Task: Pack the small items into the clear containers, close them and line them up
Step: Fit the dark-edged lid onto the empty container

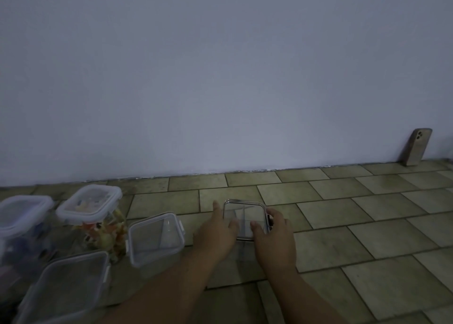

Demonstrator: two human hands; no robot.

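Nearest the camera, at the lower left of the tiled floor (pixel 367 238), stands a clear container (pixel 68 284) with its lid on; what it holds cannot be made out. Both bare forearms reach forward from the bottom edge toward a clear box (pixel 245 219) in the middle of the floor. Left hand (pixel 217 233) lies at the box's left side, fingers spread loosely, index finger along the left rim and the others resting on its top. Right hand (pixel 274 235) curls around the right side, thumb on the top face and fingers wrapped over the right edge by a clasp; it grips the box. Whether the box's lid is fully seated cannot be told.

Just left of the hands stands an empty clear container (pixel 155 238) with a lid on it. Further left, a lidded container (pixel 98 213) is filled with small multicoloured items, and beside it, at the left edge, another lidded container (pixel 19 228) holds dark bluish items. These four stand close together. Far right, a phone (pixel 416 149) leans upright against the pale wall (pixel 220 78) where it meets the floor.
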